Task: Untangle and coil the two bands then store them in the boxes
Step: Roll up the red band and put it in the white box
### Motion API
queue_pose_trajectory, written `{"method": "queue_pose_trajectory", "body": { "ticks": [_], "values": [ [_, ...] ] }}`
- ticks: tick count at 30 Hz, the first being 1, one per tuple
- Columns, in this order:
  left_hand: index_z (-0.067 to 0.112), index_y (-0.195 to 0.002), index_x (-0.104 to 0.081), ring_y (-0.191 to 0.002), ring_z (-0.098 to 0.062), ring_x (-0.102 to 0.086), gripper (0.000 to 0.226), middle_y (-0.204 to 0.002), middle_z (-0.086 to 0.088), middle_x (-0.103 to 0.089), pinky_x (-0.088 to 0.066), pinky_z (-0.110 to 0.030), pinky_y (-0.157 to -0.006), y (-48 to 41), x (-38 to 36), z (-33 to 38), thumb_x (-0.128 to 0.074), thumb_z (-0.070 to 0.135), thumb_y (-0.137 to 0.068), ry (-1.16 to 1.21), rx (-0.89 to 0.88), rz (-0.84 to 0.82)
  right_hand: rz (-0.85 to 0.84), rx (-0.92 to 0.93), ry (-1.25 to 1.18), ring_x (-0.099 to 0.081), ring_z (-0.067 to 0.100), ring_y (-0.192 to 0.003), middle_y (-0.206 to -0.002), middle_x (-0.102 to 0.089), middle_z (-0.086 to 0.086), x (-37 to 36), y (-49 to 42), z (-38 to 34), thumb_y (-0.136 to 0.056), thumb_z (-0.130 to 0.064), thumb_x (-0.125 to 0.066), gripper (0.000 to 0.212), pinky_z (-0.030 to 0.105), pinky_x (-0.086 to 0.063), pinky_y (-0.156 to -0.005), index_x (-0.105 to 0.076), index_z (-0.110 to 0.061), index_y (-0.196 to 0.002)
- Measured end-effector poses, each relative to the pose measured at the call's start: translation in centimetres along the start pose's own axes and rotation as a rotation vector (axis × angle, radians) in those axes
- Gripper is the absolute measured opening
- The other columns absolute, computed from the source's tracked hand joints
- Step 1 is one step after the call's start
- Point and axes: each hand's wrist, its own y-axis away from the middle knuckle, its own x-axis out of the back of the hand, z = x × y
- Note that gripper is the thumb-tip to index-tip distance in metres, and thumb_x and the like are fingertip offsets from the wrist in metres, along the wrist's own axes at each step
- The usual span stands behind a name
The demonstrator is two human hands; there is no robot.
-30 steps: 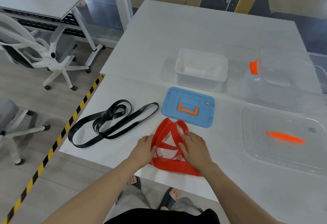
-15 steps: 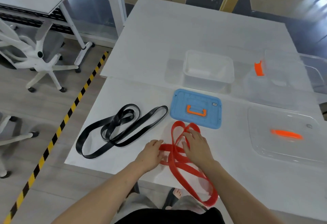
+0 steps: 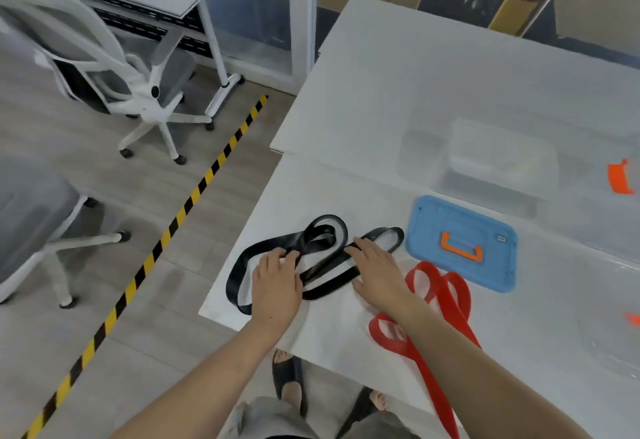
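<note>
**A:** Here, which step of the task is shown?

**B:** Judging by the layout, the untangling of the black band (image 3: 322, 258), which lies in crossed loops on the white table (image 3: 433, 92) at the centre of the frame. The left hand (image 3: 277, 286) lies palm-down over its left portion, fingers together and curled onto a strand; whether they pinch it cannot be told. The right hand (image 3: 379, 272) rests flat on the strands at centre right, fingers extended and nearly together, pressing rather than clamping.

**A:** And the second band?

**B:** The red band (image 3: 440, 303) lies uncoiled at lower right, partly under the right forearm, one long loop trailing over the near table edge toward the bottom of the frame. No hand grips it.

**A:** Where are the boxes?

**B:** A clear box (image 3: 498, 158) stands open at upper right, blurred; its blue lid (image 3: 460, 241) lies just below it, near the black band's right tip. A second container at the right edge is too blurred to describe.

**A:** What does the next move call for?

**B:** Probably a firm pinch on one strand and a lift, drawing the small upper loop free of the crossing before any coiling begins.
</note>
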Motion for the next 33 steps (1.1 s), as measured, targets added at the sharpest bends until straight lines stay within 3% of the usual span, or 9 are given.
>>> {"method": "queue_pose_trajectory", "body": {
  "ticks": [3, 5, 9, 14, 19, 22, 27, 30, 33],
  "values": [
    [0.019, -0.147, -0.049, -0.139, -0.040, -0.041, 0.057, -0.153, -0.017, -0.043, -0.038, -0.056, -0.114, -0.6, 0.6, -3.8, -0.064, 0.033, -0.094, -0.101, 0.177, -0.097, -0.186, 0.038, 0.165, 0.002, 0.031, -0.167, -0.180, 0.002, 0.003, -1.3, -3.4, -1.4, -0.092, -0.027, -0.077, 0.102, 0.055, -0.011, -0.133, -0.010, -0.027, -0.170],
    [0.022, -0.158, -0.030, -0.147, -0.039, -0.031, 0.068, -0.163, -0.016, -0.027, -0.032, -0.057, -0.117, -0.7, 0.8, -5.7, -0.057, 0.040, -0.099, -0.103, 0.283, -0.207, -0.243, 0.026, 0.236, -0.001, 0.035, -0.166, -0.179, -0.002, 0.008, -2.7, -4.8, -1.8, -0.092, -0.022, -0.076, 0.103, 0.056, -0.016, -0.132, -0.009, -0.024, -0.170],
    [0.017, -0.163, -0.006, -0.128, -0.041, -0.052, 0.072, -0.155, -0.020, -0.032, -0.050, -0.051, -0.099, -1.0, 0.2, -7.8, -0.047, 0.027, -0.104, 0.140, 0.496, -0.339, -0.096, 0.029, 0.279, -0.047, 0.039, -0.136, -0.151, -0.051, 0.012, -4.4, -5.4, -1.3, -0.094, -0.029, -0.072, 0.065, 0.051, -0.044, -0.108, -0.048, -0.020, -0.154],
    [0.007, -0.154, -0.029, -0.111, -0.039, -0.061, 0.061, -0.132, -0.022, -0.052, -0.052, -0.045, -0.089, -2.2, -0.2, -9.5, -0.046, -0.002, -0.096, 0.380, 0.515, -0.282, 0.146, 0.193, 0.327, -0.065, 0.030, -0.095, -0.098, -0.070, -0.001, -5.0, -6.2, -2.0, -0.086, -0.027, -0.083, 0.009, 0.046, -0.051, -0.082, -0.080, -0.025, -0.095],
    [0.014, -0.142, -0.049, -0.116, -0.019, -0.058, 0.050, -0.124, -0.001, -0.061, -0.040, -0.025, -0.097, -3.3, 1.2, -9.5, -0.041, -0.008, -0.097, 0.696, 0.429, -0.168, 0.195, 0.460, 0.181, -0.063, 0.026, -0.096, -0.100, -0.064, -0.002, -3.6, -6.3, -5.8, -0.091, -0.023, -0.076, 0.006, 0.042, -0.050, -0.084, -0.077, -0.024, -0.097],
    [0.022, -0.143, -0.050, -0.123, -0.014, -0.055, 0.056, -0.133, 0.005, -0.060, -0.041, -0.028, -0.109, -3.8, 1.2, -9.4, -0.039, -0.007, -0.098, 0.700, 0.323, -0.149, 0.209, 0.565, 0.164, -0.059, 0.023, -0.100, -0.104, -0.061, -0.002, -3.3, -6.5, -8.0, -0.090, -0.021, -0.076, 0.013, 0.039, -0.050, -0.087, -0.076, -0.026, -0.102],
    [0.052, -0.125, -0.053, -0.124, -0.020, -0.060, 0.029, -0.128, 0.005, -0.067, -0.047, -0.042, -0.111, -3.7, 1.1, -10.7, -0.052, 0.037, -0.100, 0.751, 0.462, -0.254, 0.088, 0.559, 0.203, -0.063, 0.030, -0.111, -0.113, -0.063, 0.002, -3.7, -7.1, -8.1, -0.091, -0.028, -0.077, 0.007, 0.047, -0.053, -0.093, -0.080, -0.030, -0.097],
    [0.044, -0.144, -0.042, -0.130, -0.019, -0.054, 0.081, -0.137, 0.011, -0.060, -0.047, -0.049, -0.109, -3.7, 0.4, -11.3, -0.073, 0.066, -0.073, 0.665, 0.419, -0.371, 0.042, 0.602, 0.253, -0.061, 0.028, -0.116, -0.118, -0.063, 0.001, -4.1, -6.7, -8.0, -0.094, -0.035, -0.074, 0.008, 0.044, -0.050, -0.090, -0.078, -0.031, -0.099],
    [0.034, -0.152, -0.027, -0.123, -0.025, -0.058, 0.092, -0.133, 0.004, -0.061, -0.053, -0.051, -0.099, -3.2, 0.3, -10.8, -0.074, 0.047, -0.073, 0.544, 0.403, -0.347, 0.054, 0.509, 0.245, -0.058, 0.031, -0.127, -0.133, -0.062, 0.007, -4.1, -6.5, -8.3, -0.082, -0.032, -0.083, 0.034, 0.051, -0.052, -0.098, -0.071, -0.028, -0.114]
  ]
}}
